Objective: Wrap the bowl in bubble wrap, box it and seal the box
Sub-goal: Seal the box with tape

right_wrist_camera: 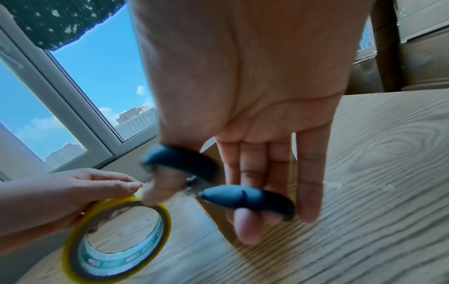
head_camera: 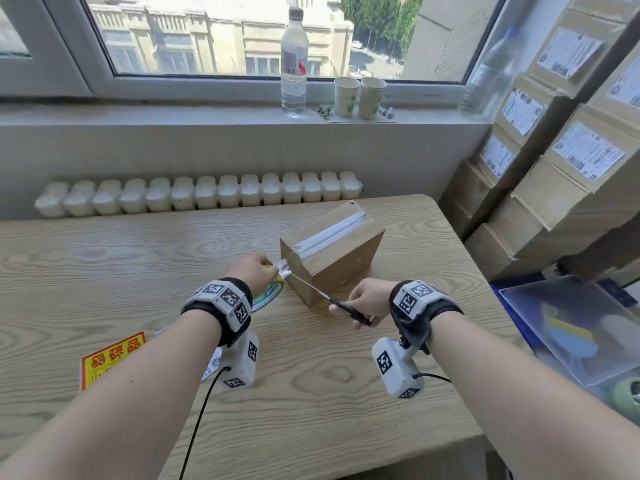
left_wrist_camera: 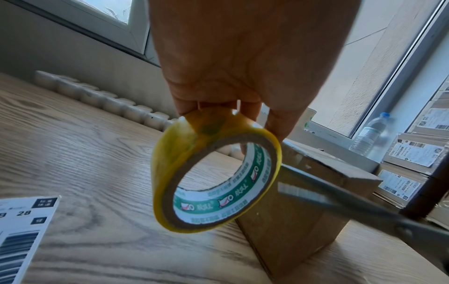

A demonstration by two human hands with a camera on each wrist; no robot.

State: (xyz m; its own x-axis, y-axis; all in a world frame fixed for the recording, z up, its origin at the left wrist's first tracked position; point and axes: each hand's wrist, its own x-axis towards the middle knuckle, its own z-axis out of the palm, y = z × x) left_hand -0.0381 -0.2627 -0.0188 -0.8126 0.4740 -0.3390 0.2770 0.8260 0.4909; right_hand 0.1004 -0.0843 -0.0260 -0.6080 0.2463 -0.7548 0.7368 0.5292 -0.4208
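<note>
A closed cardboard box (head_camera: 332,252) sat on the wooden counter (head_camera: 138,258), a strip of clear tape (head_camera: 330,233) running along its top seam and down toward the near end. The person's left hand (head_camera: 251,271) curled its grip around a roll of packing tape (left_wrist_camera: 213,173), thumb on top and fingers through the core, holding it just off the box's near corner. The right hand (head_camera: 367,301) had thumb and fingers threaded through the black loops of a pair of scissors (head_camera: 341,304), the blades reaching to the stretch of tape between roll and box; whether the blades had met was hard to tell through the blur. A red and yellow fragile sticker (head_camera: 112,358) and a printed shipping label (left_wrist_camera: 21,234) lay on the counter near the left forearm. Behind stood a white radiator (head_camera: 197,195), and on the windowsill a water bottle (head_camera: 293,64) and two paper cups (head_camera: 360,97). Labelled cartons (head_camera: 568,150) were stacked to the right, beside a clear plastic bin (head_camera: 571,327).
</note>
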